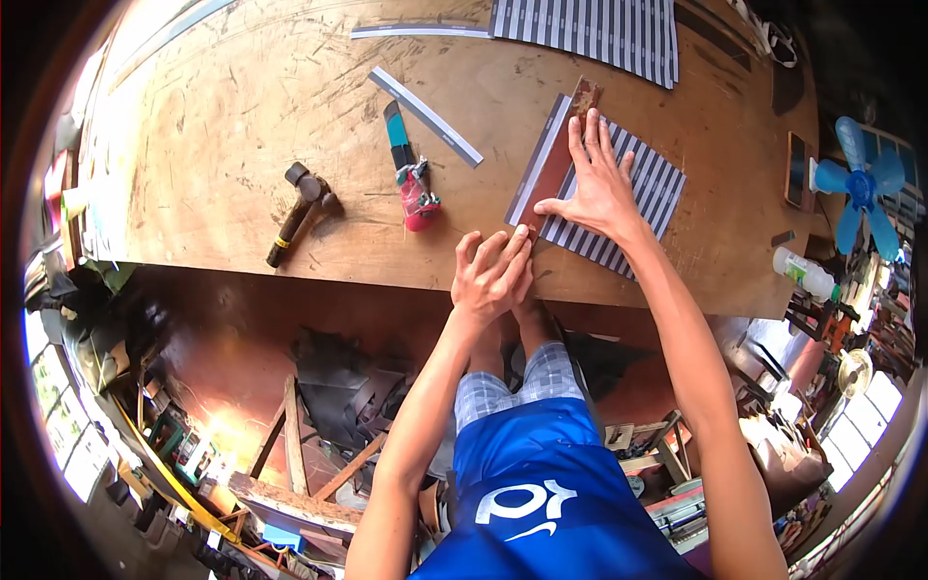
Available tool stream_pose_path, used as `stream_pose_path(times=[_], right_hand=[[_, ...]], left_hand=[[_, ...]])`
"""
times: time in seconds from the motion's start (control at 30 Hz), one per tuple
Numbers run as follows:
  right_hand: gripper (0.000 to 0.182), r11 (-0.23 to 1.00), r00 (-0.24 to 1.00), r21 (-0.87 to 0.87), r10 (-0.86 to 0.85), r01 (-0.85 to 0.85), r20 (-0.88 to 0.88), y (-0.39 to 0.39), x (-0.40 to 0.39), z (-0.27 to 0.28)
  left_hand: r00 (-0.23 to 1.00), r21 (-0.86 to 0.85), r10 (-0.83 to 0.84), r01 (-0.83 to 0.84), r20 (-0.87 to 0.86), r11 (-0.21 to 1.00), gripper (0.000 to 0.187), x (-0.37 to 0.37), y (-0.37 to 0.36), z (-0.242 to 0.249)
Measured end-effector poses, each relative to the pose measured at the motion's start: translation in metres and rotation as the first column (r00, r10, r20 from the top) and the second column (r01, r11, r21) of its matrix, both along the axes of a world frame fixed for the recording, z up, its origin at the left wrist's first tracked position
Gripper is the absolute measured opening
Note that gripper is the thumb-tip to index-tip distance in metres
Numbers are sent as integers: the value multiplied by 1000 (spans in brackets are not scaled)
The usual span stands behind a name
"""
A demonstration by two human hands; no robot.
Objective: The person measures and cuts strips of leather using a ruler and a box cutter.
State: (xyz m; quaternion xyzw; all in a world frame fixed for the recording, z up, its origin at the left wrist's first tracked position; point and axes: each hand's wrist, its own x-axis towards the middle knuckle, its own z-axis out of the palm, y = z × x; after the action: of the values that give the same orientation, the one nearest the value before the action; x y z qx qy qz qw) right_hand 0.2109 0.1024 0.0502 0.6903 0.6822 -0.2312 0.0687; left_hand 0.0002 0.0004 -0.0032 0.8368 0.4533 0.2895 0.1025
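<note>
A reddish-brown straightedge [558, 159] lies slanted over a grey-and-white striped sheet [643, 198]. My right hand [601, 188] presses flat on the straightedge and the sheet, its fingers spread. At the near end of the straightedge, by the table's front edge, is my left hand [491, 271]. Its fingers are bent, with the index fingertip at the bar's end; the thumb is mostly hidden. A grey-and-white strip [537, 159] shows along the bar's left side.
Left on the wooden table [222, 126] lie a hammer [304, 208] and a tool with teal-black and red parts [411, 174]. A loose strip [425, 114] and a larger striped sheet [590, 34] lie farther back. To the right are a phone [796, 169], bottle [805, 273] and blue fan [859, 184].
</note>
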Motion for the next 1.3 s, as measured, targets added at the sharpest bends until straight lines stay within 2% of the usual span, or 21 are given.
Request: stream_pose_path(times=[0.27, 0.37, 0.43, 0.5, 0.57, 0.6, 0.63, 0.7, 0.73, 0.77, 0.83, 0.87, 0.97, 1.03, 1.13, 1.17, 1.23, 1.27, 1.3], right_hand=[[149, 1000, 1000, 14, -7, 6, 26, -1, 1, -4], [150, 1000, 999, -8, -8, 9, 31, -1, 0, -4], [150, 1000, 999, -22, -2, 3, 45, 0, 0, -4], [150, 1000, 999, -20, -6, 7, 38, 0, 0, -3], [147, 998, 999, -59, 2, 1, 40, 2, -1, 0], [147, 999, 999, -49, -3, 5, 35, 2, -1, 0], [147, 998, 999, -55, 0, 2, 39, 2, -1, -1], [147, 998, 999, -57, -6, 8, 38, 2, -1, -1], [147, 998, 999, -62, -5, 7, 31, 2, -1, -2], [148, 998, 1000, -68, -3, 5, 25, 3, -1, -1], [148, 997, 1000, -72, -10, 11, 20, 3, -2, -1], [148, 997, 1000, -79, -12, 13, 20, 3, -2, 0], [148, 998, 1000, -52, -19, 20, 16, 1, -2, 0], [148, 998, 1000, -59, -16, 17, 14, 2, -1, -1], [148, 998, 1000, -64, -7, 8, 22, 4, -2, -1], [147, 998, 1000, -66, -6, 8, 31, 3, -2, -2], [147, 998, 999, -65, -2, 5, 33, 3, -2, -2], [147, 998, 999, -62, 0, 2, 38, 3, -2, -2], [147, 998, 999, -61, -3, 6, 38, 3, -3, -1]], left_hand=[[1000, 7, -12, 12, 12, 1000, 32, -3, 5, 11], [997, -44, -49, 52, 64, 998, 33, -18, 12, 25], [997, 4, 53, -54, 53, 999, 48, -53, 29, 40], [969, 16, 124, -124, -214, 992, 62, -84, 58, 53], [919, -23, 85, -102, -385, 995, 63, -100, 87, 64], [887, -25, 12, -26, -461, 999, 64, -108, 98, 60], [886, -15, 11, -20, -464, 1000, 64, -115, 108, 53], [850, -77, -150, 129, -505, 989, 55, -120, 123, 50], [865, -16, -167, 181, -473, 983, 44, -122, 127, 48], [862, -15, -172, 188, -477, 982, 44, -121, 129, 55], [948, -25, -186, 186, -259, 982, 35, -118, 132, 68], [974, 33, -158, 165, -159, 986, 30, -115, 130, 75], [984, -7, -145, 145, -105, 989, 32, -109, 122, 83], [971, -51, -168, 162, -169, 985, 37, -111, 120, 80], [867, -185, -168, 90, -469, 979, 53, -113, 108, 81], [866, -187, -169, 90, -470, 978, 53, -114, 105, 79], [794, -184, -161, 63, -586, 981, 53, -115, 101, 77], [804, -131, -148, 88, -576, 987, 45, -115, 102, 70], [803, -130, -150, 91, -576, 987, 45, -118, 104, 63]])
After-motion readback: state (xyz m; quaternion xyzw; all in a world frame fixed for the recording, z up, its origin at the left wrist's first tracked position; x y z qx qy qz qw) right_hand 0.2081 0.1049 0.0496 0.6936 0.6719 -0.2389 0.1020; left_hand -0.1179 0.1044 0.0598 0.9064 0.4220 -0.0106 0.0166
